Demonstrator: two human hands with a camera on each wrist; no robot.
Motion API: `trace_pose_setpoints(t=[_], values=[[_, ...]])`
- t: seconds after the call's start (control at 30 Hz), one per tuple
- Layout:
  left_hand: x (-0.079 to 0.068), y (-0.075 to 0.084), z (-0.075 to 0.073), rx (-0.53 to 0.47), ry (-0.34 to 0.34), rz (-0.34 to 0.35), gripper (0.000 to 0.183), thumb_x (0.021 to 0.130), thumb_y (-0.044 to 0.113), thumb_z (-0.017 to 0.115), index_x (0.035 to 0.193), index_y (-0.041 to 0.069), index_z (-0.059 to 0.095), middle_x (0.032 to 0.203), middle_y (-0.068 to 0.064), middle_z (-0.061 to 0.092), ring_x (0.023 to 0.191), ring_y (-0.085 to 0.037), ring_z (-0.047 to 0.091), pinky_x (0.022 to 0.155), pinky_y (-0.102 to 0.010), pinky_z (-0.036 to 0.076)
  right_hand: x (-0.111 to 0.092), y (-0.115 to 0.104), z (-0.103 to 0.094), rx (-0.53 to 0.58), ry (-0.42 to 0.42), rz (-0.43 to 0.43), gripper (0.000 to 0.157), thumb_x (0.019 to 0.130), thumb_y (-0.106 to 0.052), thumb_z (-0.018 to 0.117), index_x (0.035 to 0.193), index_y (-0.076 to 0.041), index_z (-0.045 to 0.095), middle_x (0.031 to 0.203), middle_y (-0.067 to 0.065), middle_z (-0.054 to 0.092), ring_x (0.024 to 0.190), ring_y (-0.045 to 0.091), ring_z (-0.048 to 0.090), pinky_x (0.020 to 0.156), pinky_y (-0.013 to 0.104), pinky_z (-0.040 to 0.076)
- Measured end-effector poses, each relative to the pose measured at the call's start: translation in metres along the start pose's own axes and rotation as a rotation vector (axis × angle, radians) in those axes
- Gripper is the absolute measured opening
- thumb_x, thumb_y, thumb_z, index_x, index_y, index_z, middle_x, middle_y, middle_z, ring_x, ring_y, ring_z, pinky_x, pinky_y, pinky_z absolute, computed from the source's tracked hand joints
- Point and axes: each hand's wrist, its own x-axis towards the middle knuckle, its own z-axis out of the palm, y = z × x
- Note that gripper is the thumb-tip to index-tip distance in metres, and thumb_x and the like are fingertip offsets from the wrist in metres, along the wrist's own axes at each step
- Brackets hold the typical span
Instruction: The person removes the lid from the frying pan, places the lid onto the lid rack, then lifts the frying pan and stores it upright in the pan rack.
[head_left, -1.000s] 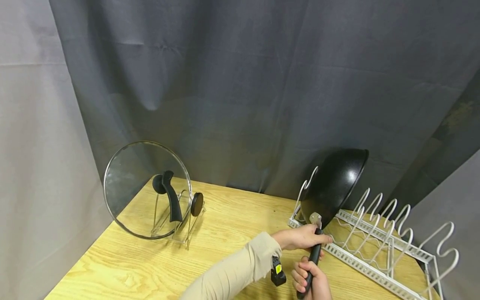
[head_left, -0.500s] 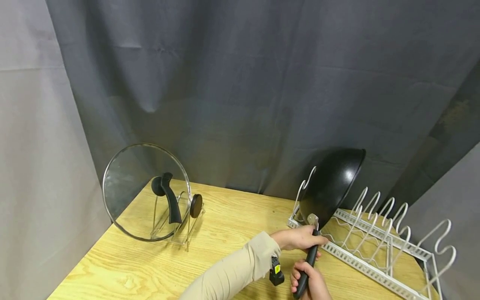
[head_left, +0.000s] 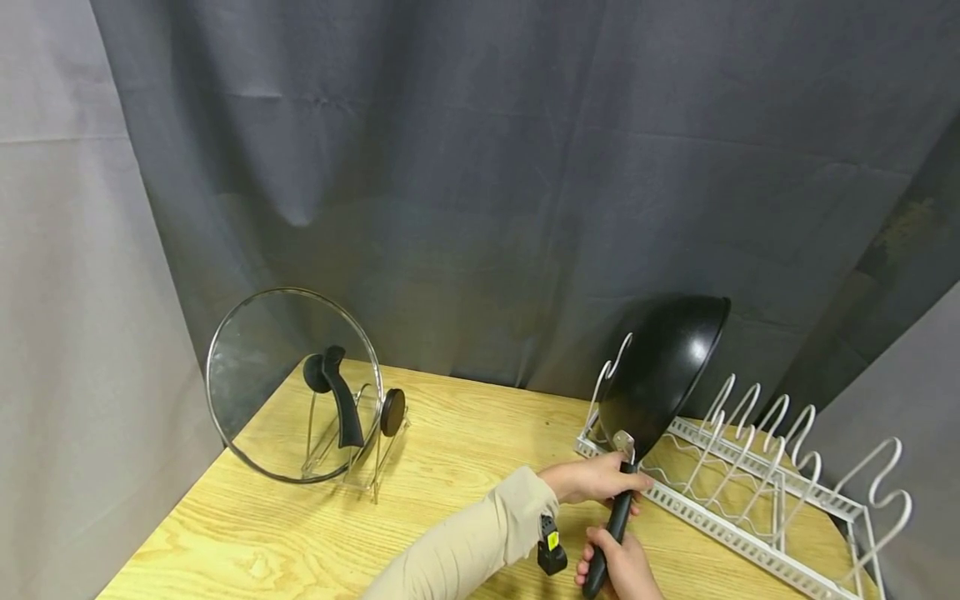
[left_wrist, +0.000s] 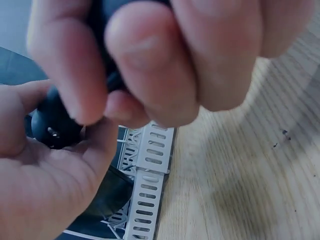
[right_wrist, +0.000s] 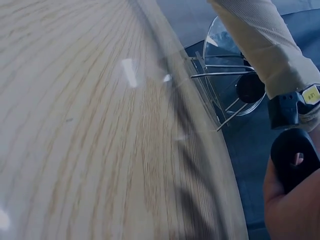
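Note:
A black wok (head_left: 663,375) stands tilted on its edge in a white wire rack (head_left: 720,517), its rounded underside towards the camera. Its long black handle (head_left: 619,515) slants down towards the front edge of the table. Close to the metal bracket (head_left: 624,444), my left hand (head_left: 596,478) grips the upper part of the handle; its curled fingers (left_wrist: 150,65) fill the top of the left wrist view. My right hand (head_left: 624,567) holds the handle's lower end, where a hanging hole (right_wrist: 298,159) shows in the right wrist view. The wok's inside is hidden.
At the left, a large glass lid (head_left: 258,392) with a black handle (head_left: 343,400) stands upright in a small wire holder (head_left: 378,467). Several white wire dividers (head_left: 780,450) rise from the rack right of the wok. A grey curtain (head_left: 450,208) hangs behind the wooden table (head_left: 465,433).
The handle's lower end and my right hand have shifted slightly left. The wok stays in the rack, and my left hand keeps its grip. The head view has shifted slightly.

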Motion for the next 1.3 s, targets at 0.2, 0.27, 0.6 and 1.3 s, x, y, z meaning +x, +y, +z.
trace_pose_setpoints(t=[0.2,0.27,0.6,1.3], values=[[-0.001,-0.001,0.001,0.021,0.014,0.026,0.029,0.097,0.018,0.051,0.079,-0.004,0.053,0.061,-0.005,0.054,0.056,-0.011,0.056,0.048,-0.021,0.045,0.004,0.004,0.001,-0.019,0.05,-0.015,0.009,0.093,-0.006,0.039,0.092,-0.001,0.033,0.067,0.004,0.045,0.057,0.016,0.056,0.058,0.036,0.054],[-0.001,-0.002,0.001,0.026,0.017,0.028,0.029,0.098,0.018,0.05,0.075,-0.001,0.052,0.06,-0.004,0.053,0.055,-0.01,0.055,0.047,-0.02,0.044,0.006,0.006,0.001,-0.021,0.049,-0.021,0.01,0.094,-0.006,0.039,0.094,0.0,0.031,0.068,0.005,0.045,0.058,0.016,0.056,0.058,0.036,0.054],[0.001,-0.005,0.002,0.075,0.033,0.024,0.035,0.099,0.019,0.048,0.077,-0.007,0.051,0.06,-0.003,0.051,0.055,-0.01,0.055,0.047,-0.02,0.043,0.009,0.009,0.0,-0.023,0.049,-0.035,0.013,0.094,-0.002,0.039,0.096,0.001,0.026,0.07,0.006,0.043,0.058,0.016,0.057,0.059,0.035,0.054],[0.002,-0.014,0.002,0.072,0.057,0.018,0.025,0.098,0.016,0.051,0.09,-0.008,0.055,0.066,-0.005,0.055,0.062,-0.017,0.062,0.052,-0.021,0.046,0.018,0.017,-0.013,-0.01,-0.095,-0.018,0.011,0.091,-0.003,0.038,0.095,0.004,0.03,0.075,0.007,0.048,0.066,0.019,0.06,0.067,0.038,0.054]])
